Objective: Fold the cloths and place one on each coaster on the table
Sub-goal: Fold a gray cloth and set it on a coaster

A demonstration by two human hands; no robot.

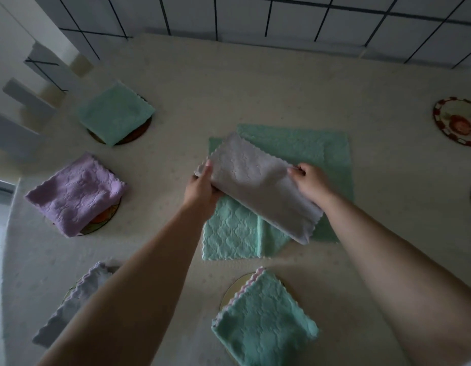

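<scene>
**Two hands hold a half-folded pale cloth above a pile of green ones**

Seen from the head camera, looking down on a cream-covered table (255,83). Near the middle, a person holds a pale grey-lilac cloth (258,186), already doubled into a long strip that slants from upper left to lower right. The left hand (202,188) grips the strip's near-left end, thumb on top and fingers underneath. The right hand (312,182) pinches the far long edge between curled fingers and thumb. The lower right end hangs free of both hands.

Beneath the strip lie unfolded green cloths (308,151), spread flat and overlapping.

Four folded cloths already sit on round coasters: a green folded cloth (115,114) far left, a purple folded cloth (76,194) nearer, a pale folded cloth (73,302) partly hidden by the left forearm, and a near green cloth (263,320) at bottom centre. A patterned coaster (457,121) at the right edge is bare; a sliver of another shows below it.

The cloth looks light, soft and limp, with a plush texture and scalloped edges. It likely sags wherever unsupported, so holding it at corners or along an edge, then bringing the ends together, should suit it best. It is not fragile, and its nap should resist slipping.
</scene>
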